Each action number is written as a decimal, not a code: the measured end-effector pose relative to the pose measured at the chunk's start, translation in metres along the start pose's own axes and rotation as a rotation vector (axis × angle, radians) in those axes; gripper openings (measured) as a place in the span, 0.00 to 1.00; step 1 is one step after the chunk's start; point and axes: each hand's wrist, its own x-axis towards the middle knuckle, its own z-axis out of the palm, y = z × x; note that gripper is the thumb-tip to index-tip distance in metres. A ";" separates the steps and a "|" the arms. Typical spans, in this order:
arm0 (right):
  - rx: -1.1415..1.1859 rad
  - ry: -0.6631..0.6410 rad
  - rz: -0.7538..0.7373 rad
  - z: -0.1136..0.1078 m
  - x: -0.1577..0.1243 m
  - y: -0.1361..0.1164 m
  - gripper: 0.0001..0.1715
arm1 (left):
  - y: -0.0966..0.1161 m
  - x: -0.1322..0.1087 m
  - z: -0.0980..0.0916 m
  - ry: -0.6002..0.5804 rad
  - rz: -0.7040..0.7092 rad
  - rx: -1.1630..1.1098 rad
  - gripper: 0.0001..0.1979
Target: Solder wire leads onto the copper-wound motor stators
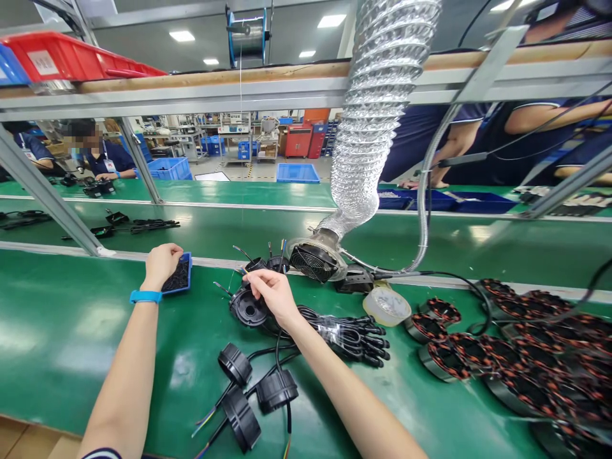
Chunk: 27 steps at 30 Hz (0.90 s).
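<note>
My left hand (164, 264), with a blue band at the wrist, reaches over a small blue tray (189, 262) full of small black parts (178, 278). Its fingers are pinched together, and whatever is between them is too small to make out. My right hand (273, 294) pinches a thin wire, its coloured end (243, 270) showing at the fingertips. Just below those fingers lies a round black plastic cap (249, 307). More black caps with cables, such as one cap (277, 390), lie nearer me. A bundle of black cables (342, 335) stretches beside my right forearm.
A flexible silver duct (382, 115) comes down to a fan inlet (313, 261) behind my right hand. A solder wire spool (247, 37) hangs above. Several copper-wound stators (449, 360) crowd the right, near a clear round container (386, 305). Other people work across the bench.
</note>
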 end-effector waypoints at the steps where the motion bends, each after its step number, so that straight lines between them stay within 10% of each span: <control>1: 0.007 -0.006 0.000 0.000 0.000 0.000 0.17 | 0.001 -0.001 -0.002 -0.003 -0.011 0.059 0.12; 27: 0.068 -0.083 0.049 0.005 -0.003 -0.006 0.16 | -0.003 -0.003 -0.006 0.005 -0.057 0.077 0.11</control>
